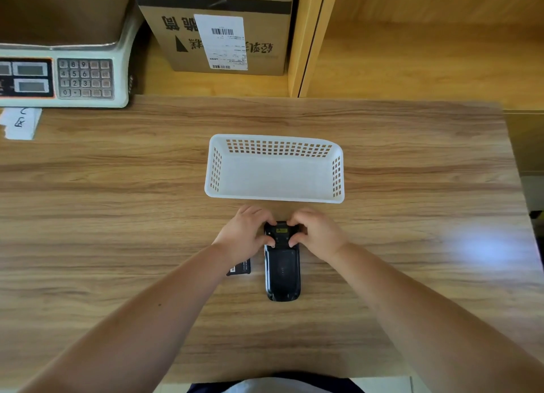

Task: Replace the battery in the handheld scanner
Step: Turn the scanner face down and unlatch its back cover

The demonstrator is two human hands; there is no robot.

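Both hands, left hand (pixel 245 234) and right hand (pixel 317 233), pinch the scanner's (pixel 282 270) far end; its long axis runs straight toward me, spare battery (pixel 240 267) just left.

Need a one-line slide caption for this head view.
Both hands grip the scanner beside a battery.

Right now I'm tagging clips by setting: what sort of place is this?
Probably a parcel or shipping counter: an electronic weighing scale with keypad, a cardboard box bearing a barcode shipping label, and a handheld scanner on the wooden table.
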